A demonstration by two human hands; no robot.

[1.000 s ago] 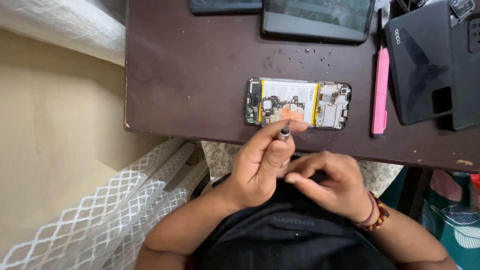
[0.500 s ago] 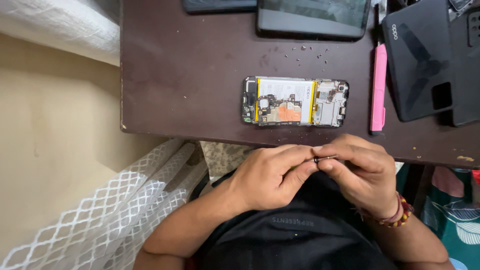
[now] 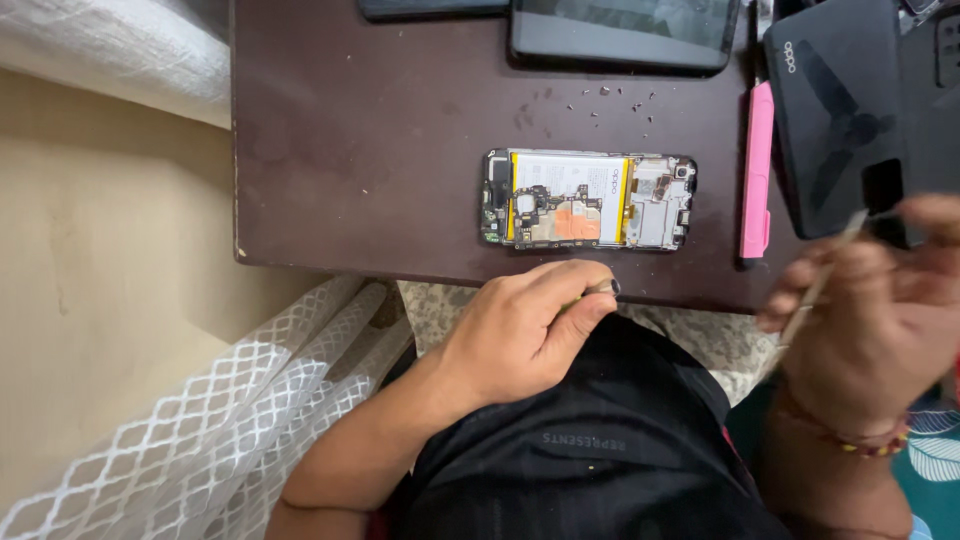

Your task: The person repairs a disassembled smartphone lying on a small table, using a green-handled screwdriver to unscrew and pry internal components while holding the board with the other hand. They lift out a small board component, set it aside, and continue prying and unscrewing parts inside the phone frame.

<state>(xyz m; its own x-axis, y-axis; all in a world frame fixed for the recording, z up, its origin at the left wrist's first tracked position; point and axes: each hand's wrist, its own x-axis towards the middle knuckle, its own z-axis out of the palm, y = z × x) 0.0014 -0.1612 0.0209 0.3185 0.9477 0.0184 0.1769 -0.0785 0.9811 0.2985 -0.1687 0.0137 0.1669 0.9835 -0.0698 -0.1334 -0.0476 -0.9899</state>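
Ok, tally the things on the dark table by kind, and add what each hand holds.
Opened phone: 1
Dark slabs at the far edge (phones or screens): 2
Black phone back covers: 2
Pink tool: 1
Small tool in left hand: 1
Thin tool in right hand: 1
Total: 8

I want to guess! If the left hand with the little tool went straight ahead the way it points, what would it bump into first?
Probably the opened phone on the table; the left hand points its small tool toward it.
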